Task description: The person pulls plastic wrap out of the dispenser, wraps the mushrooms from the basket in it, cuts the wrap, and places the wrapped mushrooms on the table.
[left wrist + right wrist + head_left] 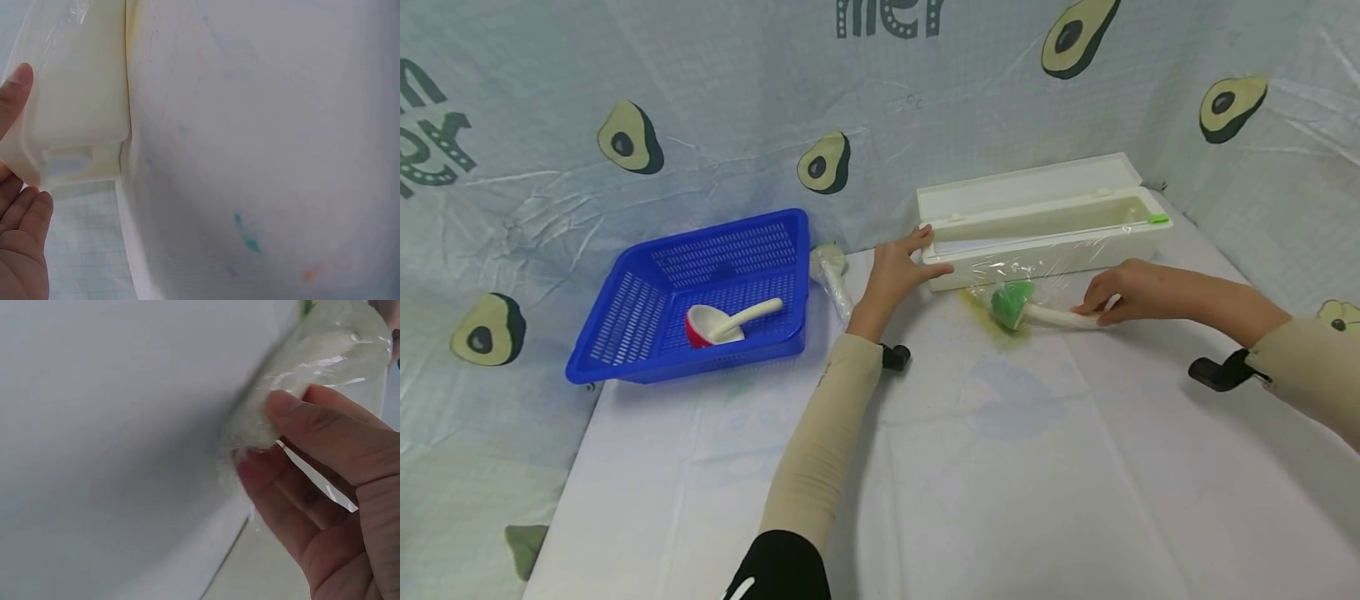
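My left hand [895,268] holds the left end of a long white box [1060,257], whose lid [1030,187] stands open behind it. In the left wrist view, the thumb lies on one side of the box [81,75] and the fingers touch its end. My right hand [1138,292] pinches the white handle of a green-and-white ladle [1013,302] in front of the box. Clear plastic wraps the ladle; in the right wrist view, the wrapped handle [256,419] sits between thumb and fingers. The ladle's green bowl points left, close to the box's front wall.
A blue basket [692,362] stands at the left, holding a red-and-white ladle [718,325]. Between basket and box lies another white utensil in clear plastic [833,275], partly hidden by my left arm. Avocado-printed sheeting [715,100] hangs behind the white-covered table [1000,500].
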Motion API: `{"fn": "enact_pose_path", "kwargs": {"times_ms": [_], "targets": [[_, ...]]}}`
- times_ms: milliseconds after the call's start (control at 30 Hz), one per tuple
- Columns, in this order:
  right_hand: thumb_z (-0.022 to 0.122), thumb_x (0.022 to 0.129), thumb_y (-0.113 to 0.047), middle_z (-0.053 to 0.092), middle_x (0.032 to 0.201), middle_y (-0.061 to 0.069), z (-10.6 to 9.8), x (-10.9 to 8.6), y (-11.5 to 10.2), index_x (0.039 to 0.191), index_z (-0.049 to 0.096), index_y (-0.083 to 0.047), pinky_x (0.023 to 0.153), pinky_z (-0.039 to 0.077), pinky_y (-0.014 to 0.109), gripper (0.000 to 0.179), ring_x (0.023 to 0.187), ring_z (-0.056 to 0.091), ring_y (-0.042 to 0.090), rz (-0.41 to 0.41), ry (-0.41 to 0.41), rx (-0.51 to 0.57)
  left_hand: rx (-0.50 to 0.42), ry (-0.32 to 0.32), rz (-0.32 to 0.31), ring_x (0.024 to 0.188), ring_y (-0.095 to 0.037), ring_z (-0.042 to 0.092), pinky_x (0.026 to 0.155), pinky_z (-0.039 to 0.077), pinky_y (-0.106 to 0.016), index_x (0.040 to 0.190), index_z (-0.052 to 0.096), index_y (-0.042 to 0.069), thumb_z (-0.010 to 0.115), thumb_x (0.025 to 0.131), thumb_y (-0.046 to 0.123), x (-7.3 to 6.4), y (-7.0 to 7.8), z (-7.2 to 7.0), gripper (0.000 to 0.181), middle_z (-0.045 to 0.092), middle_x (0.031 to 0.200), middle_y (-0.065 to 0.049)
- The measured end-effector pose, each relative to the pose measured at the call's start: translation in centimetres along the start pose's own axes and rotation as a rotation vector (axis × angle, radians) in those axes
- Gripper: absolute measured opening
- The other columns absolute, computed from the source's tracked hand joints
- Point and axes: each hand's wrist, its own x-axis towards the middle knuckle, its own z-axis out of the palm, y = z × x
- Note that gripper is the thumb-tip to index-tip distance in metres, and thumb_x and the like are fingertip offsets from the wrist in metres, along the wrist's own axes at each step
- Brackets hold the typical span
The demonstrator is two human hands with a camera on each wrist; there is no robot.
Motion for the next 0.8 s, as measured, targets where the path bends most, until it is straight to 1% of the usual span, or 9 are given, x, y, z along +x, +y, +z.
{"fn": "enact_pose_path", "kwargs": {"times_ms": [67,200,300,400,533,633,733,800], "targets": [[0.085,0.079,-0.001,0.074,0.100,0.004,-0.5,0.4,-0.1,0.108,0.078,-0.001,0.073,0.060,0.025,0.030,0.088,0.070,0.015,-0.001,-0.035,0.022,-0.009,0.002,0.002,0.137,-0.011,0.050,0.101,0.051,-0.033,0.137,0.060,0.006,0.090,0.076,0.031,0.0,0.0,-0.1,0.072,0.057,0.144,-0.002],[0.087,0.077,-0.005,0.075,0.098,0.002,-1.3,0.9,0.0,0.106,0.079,-0.004,0.071,0.059,0.024,0.030,0.086,0.070,0.013,-0.014,-0.082,0.028,-0.025,0.003,0.004,0.137,-0.009,0.050,0.101,0.051,-0.031,0.137,0.060,0.007,0.090,0.076,0.032,0.0,0.1,-0.2,0.073,0.057,0.144,-0.002],[0.088,0.076,-0.007,0.075,0.098,0.000,-1.6,1.2,0.1,0.106,0.080,-0.006,0.072,0.059,0.023,0.031,0.086,0.070,0.011,-0.008,-0.101,0.035,-0.024,0.007,-0.001,0.136,-0.009,0.051,0.102,0.050,-0.030,0.137,0.060,0.007,0.090,0.076,0.032,0.0,0.1,-0.3,0.072,0.057,0.144,-0.001],[0.088,0.076,-0.009,0.075,0.097,-0.001,-1.6,1.1,0.2,0.106,0.080,-0.006,0.072,0.059,0.023,0.031,0.086,0.070,0.010,-0.019,-0.100,0.038,-0.027,0.003,-0.014,0.137,-0.008,0.050,0.103,0.048,-0.026,0.138,0.060,0.008,0.090,0.076,0.032,0.1,0.2,-0.3,0.073,0.057,0.144,0.000],[0.089,0.076,-0.009,0.076,0.097,0.000,-1.4,0.8,0.3,0.105,0.080,-0.005,0.070,0.059,0.024,0.031,0.084,0.070,0.009,-0.063,-0.076,0.034,-0.047,-0.014,-0.023,0.138,-0.007,0.047,0.105,0.046,-0.023,0.138,0.060,0.008,0.090,0.076,0.032,0.1,0.3,-0.3,0.073,0.056,0.145,0.001],[0.088,0.078,-0.013,0.076,0.098,-0.003,-1.7,0.5,0.3,0.104,0.080,-0.009,0.073,0.059,0.027,0.027,0.086,0.069,0.007,-0.071,-0.056,0.002,-0.060,-0.008,-0.029,0.138,-0.007,0.048,0.105,0.046,-0.023,0.138,0.060,0.008,0.091,0.076,0.030,0.0,0.2,-0.3,0.072,0.057,0.145,0.001],[0.086,0.081,-0.016,0.075,0.100,-0.006,-2.9,-0.1,0.3,0.104,0.079,-0.015,0.076,0.059,0.030,0.024,0.089,0.068,0.005,-0.035,0.000,-0.061,-0.104,-0.008,-0.028,0.137,-0.009,0.049,0.103,0.047,-0.022,0.137,0.060,0.006,0.091,0.076,0.028,-0.2,0.2,-0.3,0.072,0.057,0.145,-0.002],[0.085,0.082,-0.014,0.075,0.100,-0.007,-4.2,-0.6,0.5,0.104,0.080,-0.016,0.077,0.059,0.031,0.023,0.090,0.067,0.004,0.004,0.074,-0.112,-0.139,-0.010,-0.027,0.137,-0.010,0.050,0.102,0.047,-0.020,0.138,0.059,0.006,0.090,0.076,0.026,-0.2,0.1,-0.2,0.072,0.056,0.146,-0.003]]}}
